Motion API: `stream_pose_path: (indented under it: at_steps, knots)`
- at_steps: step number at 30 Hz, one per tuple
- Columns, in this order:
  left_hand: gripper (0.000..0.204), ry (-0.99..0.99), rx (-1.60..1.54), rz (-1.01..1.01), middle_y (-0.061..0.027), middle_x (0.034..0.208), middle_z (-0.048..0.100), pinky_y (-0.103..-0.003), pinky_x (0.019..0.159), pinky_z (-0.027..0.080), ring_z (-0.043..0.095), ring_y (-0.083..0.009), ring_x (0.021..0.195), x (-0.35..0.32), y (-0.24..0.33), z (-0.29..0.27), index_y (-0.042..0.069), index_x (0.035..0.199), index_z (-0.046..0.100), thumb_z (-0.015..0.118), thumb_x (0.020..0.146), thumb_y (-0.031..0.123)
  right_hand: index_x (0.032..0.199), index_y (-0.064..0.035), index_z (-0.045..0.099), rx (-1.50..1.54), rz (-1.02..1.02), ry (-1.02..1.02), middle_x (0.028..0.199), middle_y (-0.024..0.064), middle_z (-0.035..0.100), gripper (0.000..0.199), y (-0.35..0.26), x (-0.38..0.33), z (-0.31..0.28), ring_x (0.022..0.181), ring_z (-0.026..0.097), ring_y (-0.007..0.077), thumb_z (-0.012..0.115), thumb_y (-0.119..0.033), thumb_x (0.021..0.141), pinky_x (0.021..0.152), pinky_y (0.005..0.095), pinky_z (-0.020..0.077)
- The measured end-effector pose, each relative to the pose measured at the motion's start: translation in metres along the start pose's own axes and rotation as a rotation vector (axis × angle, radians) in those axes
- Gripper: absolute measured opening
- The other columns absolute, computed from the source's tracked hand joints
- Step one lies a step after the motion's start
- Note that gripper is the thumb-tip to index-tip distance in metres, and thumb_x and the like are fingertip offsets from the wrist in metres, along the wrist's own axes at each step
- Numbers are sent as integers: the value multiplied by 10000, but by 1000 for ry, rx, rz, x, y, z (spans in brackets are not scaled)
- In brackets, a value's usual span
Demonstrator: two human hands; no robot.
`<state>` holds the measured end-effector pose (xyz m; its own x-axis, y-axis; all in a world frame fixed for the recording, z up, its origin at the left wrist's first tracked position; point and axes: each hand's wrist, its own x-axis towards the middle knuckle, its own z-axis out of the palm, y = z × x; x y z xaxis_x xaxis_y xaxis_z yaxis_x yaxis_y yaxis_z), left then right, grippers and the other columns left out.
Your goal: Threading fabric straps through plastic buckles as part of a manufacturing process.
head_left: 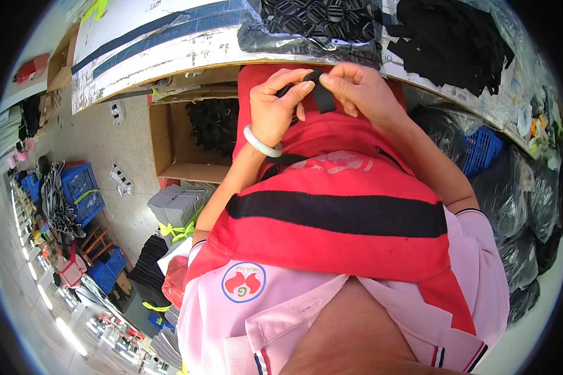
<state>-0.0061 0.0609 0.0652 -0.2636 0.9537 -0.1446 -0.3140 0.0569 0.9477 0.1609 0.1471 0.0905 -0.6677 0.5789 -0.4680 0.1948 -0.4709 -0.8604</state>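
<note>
Both hands are raised together over my red apron (338, 215), close to the table's near edge. My left hand (276, 103), with a pale bangle on its wrist, pinches a small black piece that its fingers mostly hide. My right hand (361, 94) has thumb and fingers closed on a black webbing strap (324, 100), whose short flat end hangs between the two hands. The strap and the left hand's piece meet at the fingertips. Whether a buckle is threaded there, I cannot tell.
On the table (169, 53), a clear bag holds black plastic buckles (325, 22); a heap of black straps (453, 44) lies to its right. Below stands a cardboard box (169, 140) with black pieces. Black plastic bags (507, 206) and a blue basket (481, 152) are at right, blue crates (81, 192) at left.
</note>
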Motion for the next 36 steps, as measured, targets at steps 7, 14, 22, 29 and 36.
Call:
stream_pose_path:
  at_steps: [7,14,22,29,36]
  knots:
    - [175,-128,90,44,-81,1029,590,-183,461,445,570,-86,584,-9,9,-5,-30,977,702,644,824,-92,945,-21,645,4,-48,-129,711,-14,547,213,3,4,-13,520,443,42,632,-233,922,460,193,355]
    - [200,-139,219,216,-78,1024,567,-183,474,453,572,-83,607,-12,14,-4,-21,987,702,639,819,-109,955,-30,629,-79,-231,-2,790,-6,608,145,6,5,-6,697,543,48,656,-161,899,609,197,440]
    - [142,-191,406,30,-55,990,596,-184,480,452,572,-73,624,-26,32,-17,-13,970,688,587,876,-48,977,-27,568,-53,-336,54,896,22,615,113,22,24,-14,824,590,82,636,-59,892,732,233,494]
    - [201,201,561,-435,-78,957,668,-187,416,447,627,-103,615,-55,17,-144,-12,1080,664,567,906,20,995,-29,637,-564,-408,352,853,32,644,141,18,11,-64,747,591,98,642,-111,880,713,255,489]
    - [291,603,-462,-510,-126,1169,641,-258,558,519,661,-181,799,-53,-44,-180,44,1233,562,515,986,191,967,-71,642,-1304,-398,770,878,48,611,225,31,12,-162,914,565,244,697,-160,768,802,356,464]
